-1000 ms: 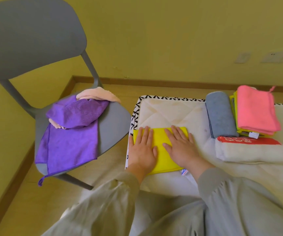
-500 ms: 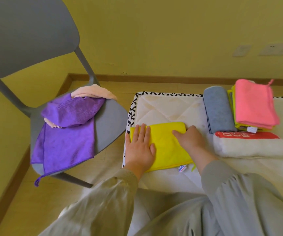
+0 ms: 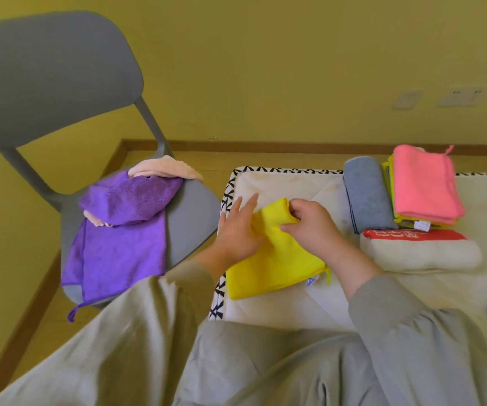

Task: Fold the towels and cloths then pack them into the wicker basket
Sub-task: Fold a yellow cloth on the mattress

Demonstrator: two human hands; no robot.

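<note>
At frame centre, on the mat (image 3: pixel 280 183), the yellow cloth (image 3: pixel 277 259) lies half rolled, right hand (image 3: pixel 315 227) pinching its rolled end, left hand (image 3: pixel 236 230) straight-fingered against it. A slack pinch could unroll it.

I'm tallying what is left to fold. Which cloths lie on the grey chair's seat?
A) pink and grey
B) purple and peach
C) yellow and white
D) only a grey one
B: the purple cloth drapes over the chair seat, with a peach cloth showing at its far edge; the yellow cloth is on the mat, pinched by the right hand.
</note>
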